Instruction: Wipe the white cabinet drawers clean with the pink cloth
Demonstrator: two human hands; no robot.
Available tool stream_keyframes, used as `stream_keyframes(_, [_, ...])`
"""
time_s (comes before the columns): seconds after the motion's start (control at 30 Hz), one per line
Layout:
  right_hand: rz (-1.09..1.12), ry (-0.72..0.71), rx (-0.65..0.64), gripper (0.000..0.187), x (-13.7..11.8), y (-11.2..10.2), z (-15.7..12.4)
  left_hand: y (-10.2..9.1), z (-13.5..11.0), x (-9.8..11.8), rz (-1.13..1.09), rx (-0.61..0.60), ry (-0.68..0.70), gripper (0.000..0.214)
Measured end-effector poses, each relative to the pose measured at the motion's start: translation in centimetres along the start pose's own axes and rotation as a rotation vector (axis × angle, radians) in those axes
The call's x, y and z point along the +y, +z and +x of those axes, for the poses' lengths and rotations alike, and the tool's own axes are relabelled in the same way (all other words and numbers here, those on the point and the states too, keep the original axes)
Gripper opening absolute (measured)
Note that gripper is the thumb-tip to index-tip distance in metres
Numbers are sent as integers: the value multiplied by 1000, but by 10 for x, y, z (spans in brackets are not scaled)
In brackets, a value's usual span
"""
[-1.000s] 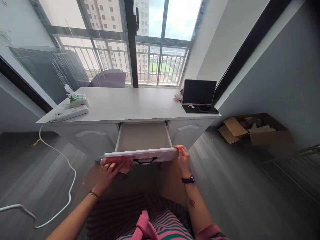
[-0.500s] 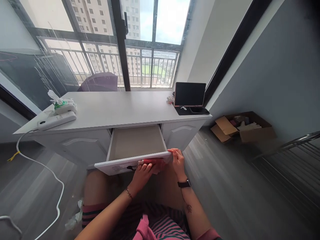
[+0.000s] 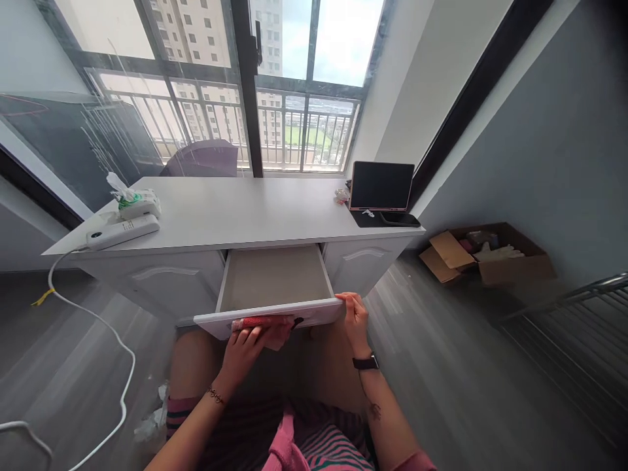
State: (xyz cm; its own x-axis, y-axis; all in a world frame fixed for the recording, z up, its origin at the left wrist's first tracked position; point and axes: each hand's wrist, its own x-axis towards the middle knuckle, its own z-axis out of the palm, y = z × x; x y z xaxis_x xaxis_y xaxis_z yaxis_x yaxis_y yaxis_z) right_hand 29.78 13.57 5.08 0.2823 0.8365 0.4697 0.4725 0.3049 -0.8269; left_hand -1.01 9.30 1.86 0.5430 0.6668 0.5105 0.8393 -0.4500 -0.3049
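A white drawer (image 3: 275,281) is pulled out of the desk, with nothing visible inside it. My left hand (image 3: 243,353) presses a red cloth (image 3: 277,333) against the outer face of the drawer front, left of its middle. Part of the cloth hangs down below my fingers. The dark drawer handle (image 3: 297,322) shows just right of the cloth. At the right end of the drawer front, my right hand (image 3: 356,319) grips the top corner, its fingers closed around the edge.
On the white desk (image 3: 255,209) are a tissue pack (image 3: 140,203) and power strip (image 3: 122,232) at left, a tablet (image 3: 383,186) and phone (image 3: 400,219) at right. A white cable (image 3: 112,333) trails to the floor. An open cardboard box (image 3: 515,268) and metal rack (image 3: 579,307) stand right.
My left hand has slid the red cloth leftward along the drawer front, uncovering the right part of the face. My right hand stays on the corner. The view has shifted slightly.
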Motion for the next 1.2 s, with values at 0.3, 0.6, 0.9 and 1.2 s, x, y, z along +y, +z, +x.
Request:
stream_keyframes(0.3, [-33,-20,30,44,0,3,-2,-10,-55,-51,63,-126,-137,54])
stream_keyframes(0.6, [-270,-168,147,27,-14,13,-24,-15,-67,-36,-517,61,-579,56])
stream_keyframes(0.9, [-233,-248,-417,32,-25,96,-100,-19,-76,30,-1881,-30,-1725,42])
stream_keyframes(1.2, [-227,-244,-554,26,-5,123,-57,-27,-81,19,-2456,-9,-1845,51])
